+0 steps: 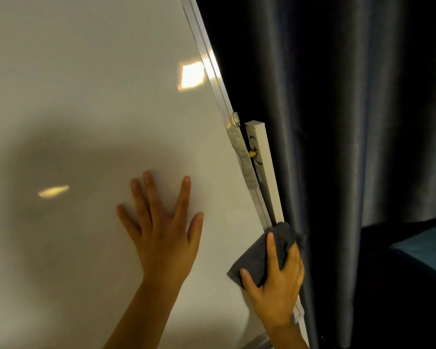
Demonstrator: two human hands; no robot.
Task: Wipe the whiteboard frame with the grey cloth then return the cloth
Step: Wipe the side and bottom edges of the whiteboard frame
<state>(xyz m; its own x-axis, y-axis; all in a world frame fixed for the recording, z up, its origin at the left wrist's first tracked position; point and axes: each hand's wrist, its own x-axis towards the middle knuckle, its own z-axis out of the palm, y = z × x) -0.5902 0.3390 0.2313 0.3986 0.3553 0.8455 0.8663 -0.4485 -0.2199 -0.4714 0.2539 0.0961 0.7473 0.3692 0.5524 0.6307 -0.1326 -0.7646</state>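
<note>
The whiteboard (pixel 86 109) fills the left of the view, and its pale metal frame (pixel 213 74) runs diagonally down its right edge. My right hand (pixel 277 280) grips the grey cloth (pixel 257 255) and presses it against the lower part of that frame, with the cloth folded over the edge. My left hand (pixel 161 222) lies flat on the board surface with its fingers spread, holding nothing, to the left of the cloth.
A white stand post (pixel 264 167) with a brass bolt and a strip of grey tape (pixel 242 154) sits beside the frame above the cloth. Dark curtains (pixel 350 109) hang close behind the board's right edge. A teal surface (pixel 428 248) shows at the far right.
</note>
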